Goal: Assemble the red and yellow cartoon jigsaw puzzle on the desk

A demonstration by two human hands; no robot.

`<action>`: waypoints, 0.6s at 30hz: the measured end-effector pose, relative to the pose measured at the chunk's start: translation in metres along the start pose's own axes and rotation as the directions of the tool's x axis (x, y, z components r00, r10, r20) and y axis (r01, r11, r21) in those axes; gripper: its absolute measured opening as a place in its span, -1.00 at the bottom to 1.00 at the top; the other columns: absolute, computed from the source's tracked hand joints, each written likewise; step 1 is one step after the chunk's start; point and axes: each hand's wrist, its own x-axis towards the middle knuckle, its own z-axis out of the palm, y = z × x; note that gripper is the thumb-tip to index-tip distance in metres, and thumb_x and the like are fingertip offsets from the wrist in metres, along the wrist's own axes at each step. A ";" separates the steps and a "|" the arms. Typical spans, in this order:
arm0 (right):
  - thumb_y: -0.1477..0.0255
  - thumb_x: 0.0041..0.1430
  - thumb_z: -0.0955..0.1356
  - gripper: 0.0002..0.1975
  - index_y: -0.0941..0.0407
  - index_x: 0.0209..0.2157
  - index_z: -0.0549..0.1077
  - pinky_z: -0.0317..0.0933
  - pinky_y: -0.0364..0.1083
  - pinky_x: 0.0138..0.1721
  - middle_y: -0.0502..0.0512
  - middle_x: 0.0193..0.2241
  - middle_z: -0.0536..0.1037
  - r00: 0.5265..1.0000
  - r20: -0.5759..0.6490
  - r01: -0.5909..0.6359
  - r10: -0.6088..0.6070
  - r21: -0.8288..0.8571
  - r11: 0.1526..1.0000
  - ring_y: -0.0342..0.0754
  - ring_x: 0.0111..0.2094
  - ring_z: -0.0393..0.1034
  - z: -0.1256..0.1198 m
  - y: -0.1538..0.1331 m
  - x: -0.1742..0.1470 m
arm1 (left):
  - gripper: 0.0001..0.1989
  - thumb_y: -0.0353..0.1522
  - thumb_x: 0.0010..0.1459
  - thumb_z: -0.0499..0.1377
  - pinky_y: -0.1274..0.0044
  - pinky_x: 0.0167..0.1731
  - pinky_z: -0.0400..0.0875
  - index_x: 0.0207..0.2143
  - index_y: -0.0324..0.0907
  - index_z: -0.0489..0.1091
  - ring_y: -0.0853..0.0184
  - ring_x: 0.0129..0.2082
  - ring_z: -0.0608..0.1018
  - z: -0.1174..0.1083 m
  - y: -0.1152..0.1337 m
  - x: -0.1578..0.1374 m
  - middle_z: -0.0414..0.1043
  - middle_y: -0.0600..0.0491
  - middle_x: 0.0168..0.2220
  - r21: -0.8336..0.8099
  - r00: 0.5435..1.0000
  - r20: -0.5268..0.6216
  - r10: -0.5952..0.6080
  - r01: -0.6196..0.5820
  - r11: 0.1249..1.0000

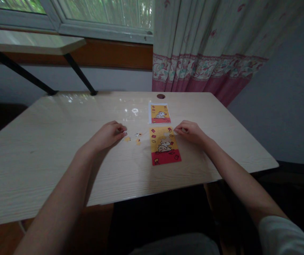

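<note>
A yellow-and-red picture card (165,157) with a white cartoon animal lies on the table before me; a paler patch shows around the animal's head. Just beyond it is a smaller sheet (160,112) printed with a similar picture. Left of the card are several small cut-out pieces (138,142), yellow and white. My left hand (108,134) is closed in a pinch at the left end of these pieces; a small pale bit shows at its fingertips, too small to name. At the card's upper right edge, my right hand (191,131) is pinched too, its contents hidden.
The pale wooden table (48,159) has a round cable hole (161,96) near its back edge. A raised shelf (32,42) on black metal legs stands at the back left. Behind the table are a window and a flowered curtain (189,42).
</note>
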 end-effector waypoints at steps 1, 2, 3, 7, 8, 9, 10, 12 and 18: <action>0.38 0.19 0.27 -0.80 0.14 -0.38 0.50 0.13 -0.17 -0.42 0.06 -0.46 0.48 1.000 0.004 0.000 0.000 0.000 1.000 -0.16 -0.46 0.29 0.000 0.000 0.000 | -0.67 -0.17 0.10 0.06 0.44 -0.29 0.34 -0.29 -0.25 0.44 0.25 -0.35 0.45 0.000 0.000 0.000 0.38 -0.05 -0.36 0.002 1.000 -0.006 -0.007 0.007 1.000; 0.38 0.19 0.27 -0.80 0.14 -0.38 0.50 0.12 -0.17 -0.42 0.06 -0.45 0.48 1.000 0.008 0.000 0.000 -0.002 1.000 -0.17 -0.46 0.29 0.000 0.000 0.000 | -0.67 -0.17 0.10 0.07 0.44 -0.27 0.35 -0.29 -0.25 0.43 0.24 -0.33 0.45 0.000 0.000 0.000 0.38 -0.05 -0.35 0.008 1.000 -0.013 -0.017 0.017 1.000; 0.38 0.19 0.27 -0.80 0.14 -0.38 0.50 0.13 -0.17 -0.41 0.07 -0.45 0.49 1.000 0.012 0.000 0.000 -0.003 1.000 -0.17 -0.46 0.29 -0.001 0.000 0.000 | -0.66 -0.16 0.09 0.08 0.43 -0.26 0.35 -0.29 -0.25 0.43 0.23 -0.32 0.45 -0.001 -0.001 0.000 0.38 -0.06 -0.33 0.015 0.999 -0.021 -0.030 0.030 0.999; 0.38 0.19 0.27 -0.80 0.14 -0.39 0.50 0.13 -0.17 -0.40 0.07 -0.45 0.49 1.000 0.010 0.002 -0.001 -0.009 1.000 -0.16 -0.45 0.30 -0.001 -0.002 0.001 | -0.67 -0.15 0.07 0.09 0.42 -0.25 0.34 -0.32 -0.24 0.42 0.23 -0.33 0.44 -0.002 -0.004 0.002 0.38 -0.07 -0.35 0.032 0.999 0.003 -0.053 0.052 0.998; 0.38 0.19 0.27 -0.80 0.14 -0.39 0.50 0.13 -0.17 -0.41 0.07 -0.46 0.49 1.000 0.010 0.004 -0.004 -0.009 1.000 -0.16 -0.45 0.29 -0.001 -0.003 0.001 | -0.68 -0.16 0.07 0.09 0.42 -0.25 0.33 -0.33 -0.24 0.42 0.23 -0.33 0.44 -0.002 -0.005 0.003 0.38 -0.06 -0.37 0.036 0.999 0.017 -0.046 0.045 0.998; 0.38 0.19 0.27 -0.80 0.14 -0.39 0.50 0.12 -0.17 -0.42 0.07 -0.46 0.48 1.000 0.016 0.008 -0.008 -0.008 1.000 -0.17 -0.46 0.29 0.000 -0.003 0.001 | -0.68 -0.16 0.06 0.09 0.42 -0.26 0.32 -0.34 -0.23 0.42 0.24 -0.34 0.43 -0.002 -0.006 0.004 0.38 -0.05 -0.38 0.040 0.999 0.026 -0.036 0.035 0.999; 0.38 0.19 0.27 -0.80 0.15 -0.39 0.50 0.12 -0.17 -0.43 0.07 -0.47 0.48 1.000 0.022 0.014 -0.013 -0.006 1.000 -0.17 -0.47 0.28 0.000 -0.004 0.001 | -0.69 -0.16 0.06 0.09 0.42 -0.25 0.31 -0.35 -0.23 0.41 0.24 -0.34 0.43 -0.002 -0.007 0.004 0.39 -0.04 -0.40 0.043 0.999 0.031 -0.024 0.023 0.999; 0.38 0.19 0.27 -0.79 0.15 -0.39 0.50 0.12 -0.18 -0.43 0.07 -0.47 0.48 0.999 0.034 0.029 -0.029 -0.002 1.000 -0.17 -0.48 0.27 0.001 -0.004 0.001 | -0.70 -0.16 0.05 0.09 0.43 -0.26 0.29 -0.37 -0.22 0.40 0.24 -0.35 0.43 -0.002 -0.007 0.006 0.39 -0.02 -0.42 0.035 0.999 0.036 -0.004 0.003 0.999; 0.37 0.19 0.27 -0.80 0.14 -0.39 0.49 0.11 -0.17 -0.43 0.06 -0.47 0.48 0.999 0.030 0.042 -0.041 -0.014 0.999 -0.17 -0.49 0.26 0.005 -0.003 0.000 | -0.74 -0.17 0.05 0.11 0.53 -0.42 0.27 -0.38 -0.21 0.34 0.36 -0.48 0.41 -0.003 -0.003 0.003 0.40 0.04 -0.46 -0.155 0.994 0.067 -0.085 0.094 0.983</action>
